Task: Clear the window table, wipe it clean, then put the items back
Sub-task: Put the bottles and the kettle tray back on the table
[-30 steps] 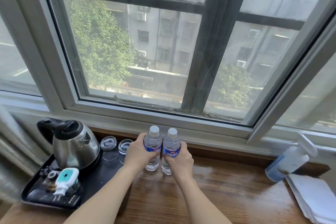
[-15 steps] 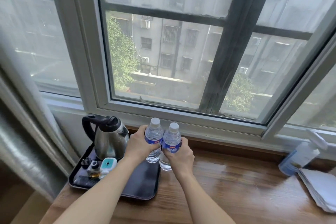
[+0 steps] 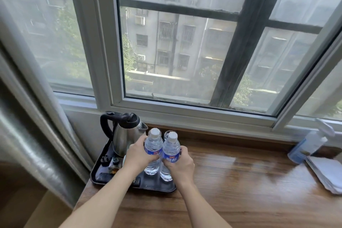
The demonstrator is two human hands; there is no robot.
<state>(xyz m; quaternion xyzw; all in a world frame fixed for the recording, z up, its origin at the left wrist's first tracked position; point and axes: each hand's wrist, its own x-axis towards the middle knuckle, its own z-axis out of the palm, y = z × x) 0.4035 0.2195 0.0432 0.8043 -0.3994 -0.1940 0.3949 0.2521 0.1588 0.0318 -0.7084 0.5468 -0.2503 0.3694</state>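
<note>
Both hands grip water bottles over the black tray [image 3: 159, 186].
Left hand [image 3: 137, 155] wraps the left bottle [image 3: 153, 145]; right hand [image 3: 182, 165] wraps the right bottle [image 3: 171, 151], bottles touching, beside the kettle [image 3: 125, 135].

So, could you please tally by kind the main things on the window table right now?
Water bottles: 2, one in each hand's grip
Kettle: 1
Tray: 1
Spray bottle: 1
Stack of cloths: 1
Total: 6
</note>
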